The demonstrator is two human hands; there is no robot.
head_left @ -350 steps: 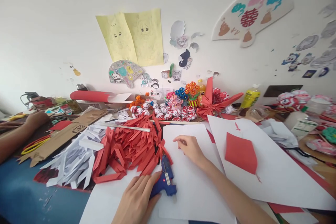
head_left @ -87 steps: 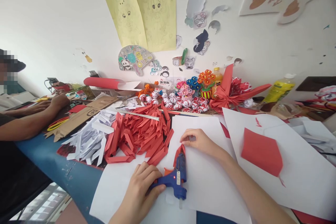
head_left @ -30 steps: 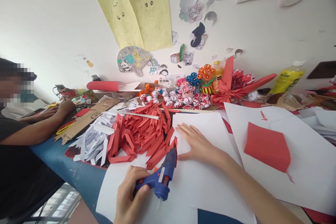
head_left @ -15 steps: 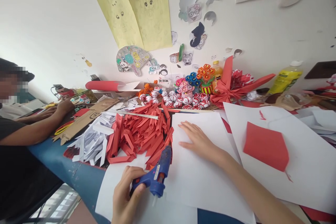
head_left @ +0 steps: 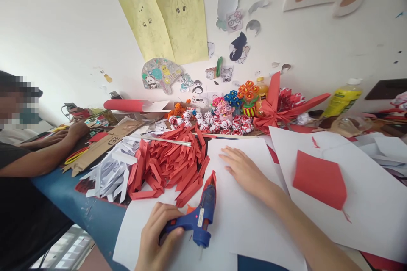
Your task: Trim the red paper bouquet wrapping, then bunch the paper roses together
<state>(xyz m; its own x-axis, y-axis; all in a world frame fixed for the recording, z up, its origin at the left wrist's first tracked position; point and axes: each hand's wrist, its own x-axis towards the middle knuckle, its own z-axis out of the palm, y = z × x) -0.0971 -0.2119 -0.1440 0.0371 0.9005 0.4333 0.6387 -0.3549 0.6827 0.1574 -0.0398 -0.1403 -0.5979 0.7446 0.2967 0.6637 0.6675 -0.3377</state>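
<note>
My left hand (head_left: 159, 230) is closed around the handle of a blue hot glue gun (head_left: 201, 222), whose nozzle points away from me. A clear glue stick pokes out of its rear end. Red paper shows right at the nozzle; whether it is stuck there I cannot tell. My right hand (head_left: 241, 171) lies with fingers stretched out on a white paper sheet (head_left: 254, 224), holding nothing. Just beyond the glue gun is a heap of folded red paper strips (head_left: 178, 156), with a pile of white paper strips (head_left: 116, 169) left of it.
On the right, a red paper piece (head_left: 319, 180) lies on another white sheet (head_left: 375, 203). Paper balls (head_left: 225, 123), a large red bow (head_left: 276, 114) and a yellow bottle (head_left: 343, 97) stand along the wall. At left, a co-worker's arm (head_left: 51, 152) rests on the blue table (head_left: 92, 216).
The glue gun in my left hand has shifted a little to the right and away from the red heap. My right hand stays on the white sheet, with its fingers nearly unchanged.
</note>
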